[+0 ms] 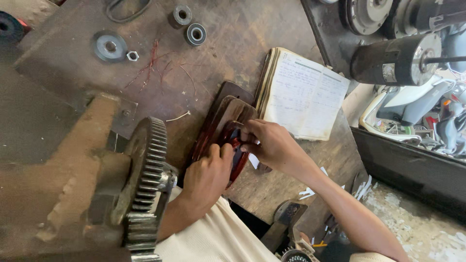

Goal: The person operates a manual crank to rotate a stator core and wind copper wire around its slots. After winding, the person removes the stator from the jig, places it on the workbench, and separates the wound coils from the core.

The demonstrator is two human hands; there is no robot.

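Note:
A stack of flat oval wooden formers (224, 114) stands at the middle of the worn workbench (233, 43), with a reddish copper wire coil wound between the plates. My left hand (208, 175) grips the near edge of the formers and the coil. My right hand (272, 144) pinches the coil at the top of the stack, beside a small white slip. A big toothed gear wheel (145, 179) on a rusty winding machine stands just left of my left hand.
An open handwritten notebook (303, 94) lies right of the formers. Bearings (195, 34), a nut (132, 56), a pulley disc (110, 47) and loose red wire strands (155, 65) lie at the far side. A black electric motor (395, 60) sits at the right.

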